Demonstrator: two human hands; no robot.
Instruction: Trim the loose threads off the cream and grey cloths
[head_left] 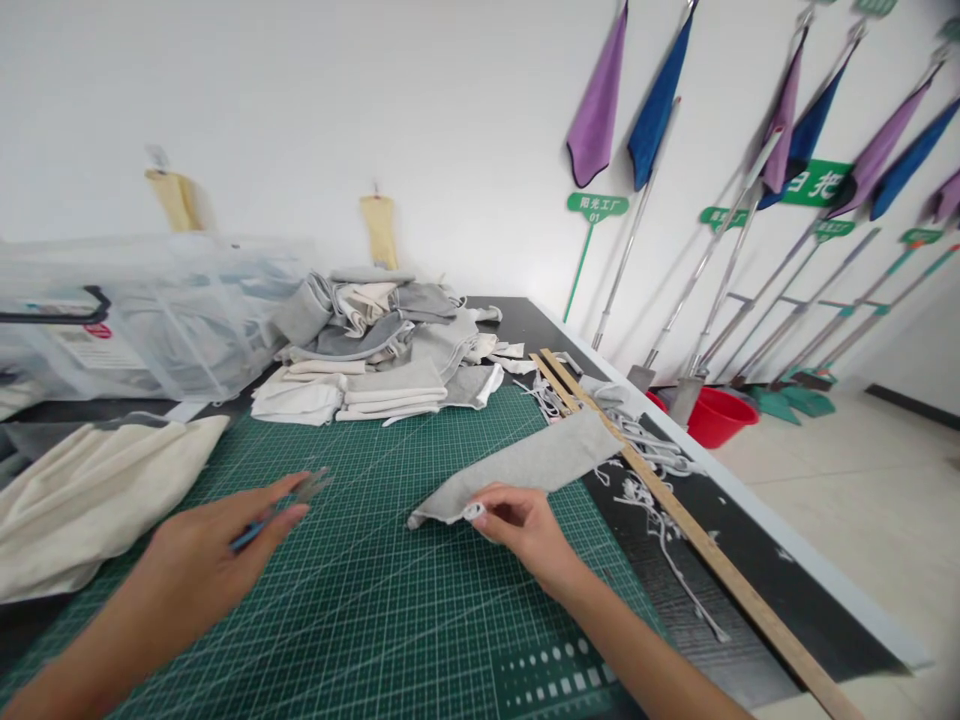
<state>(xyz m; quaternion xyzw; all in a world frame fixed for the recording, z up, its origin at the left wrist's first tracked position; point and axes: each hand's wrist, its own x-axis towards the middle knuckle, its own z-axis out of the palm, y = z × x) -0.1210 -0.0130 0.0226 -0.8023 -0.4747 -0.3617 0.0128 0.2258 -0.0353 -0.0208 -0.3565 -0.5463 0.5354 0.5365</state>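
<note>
My left hand (225,540) is closed around small thread snips (311,484), whose metal tips stick out past the fingertips and whose blue handle shows under the thumb. Between thumb and forefinger, my right hand (521,525) pinches the near edge of a grey fabric strip (525,460). The strip stretches from the middle of the green cutting mat (360,640) to the right, its far end reaching a wooden ruler. A pale curled bit of the edge shows at the pinch. The snips and the strip are apart.
Folded grey and white fabric pieces (390,385) are heaped at the back. A clear plastic box (165,335) stands at back left, with cream cloth (97,490) before it. Wooden rulers (697,540) and loose cords (652,440) lie along the right edge. Beyond is a red bucket (720,417).
</note>
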